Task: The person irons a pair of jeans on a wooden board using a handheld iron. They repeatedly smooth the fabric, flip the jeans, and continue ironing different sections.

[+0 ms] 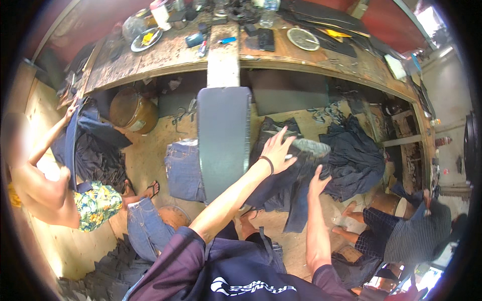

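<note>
My left hand (277, 152) reaches forward over a heap of dark jeans (276, 185), just right of the padded board; its fingers are spread and hold nothing. A blurred grey-green part of a garment (311, 147) shows just past its fingertips. Nearer and to the right, my right hand (318, 183) has its fingers bent against the dark cloth, which it seems to grip between thumb and fingers. The long dark board (223, 140) juts toward me from the workbench. Another pile of dark garments (354, 155) lies beyond my right hand.
Folded blue jeans (184, 168) lie left of the board. The cluttered wooden bench (165, 57) spans the far side, with a round drum (133, 110) under it. One person (45, 195) handles dark cloth at left; another (416, 231) sits at right.
</note>
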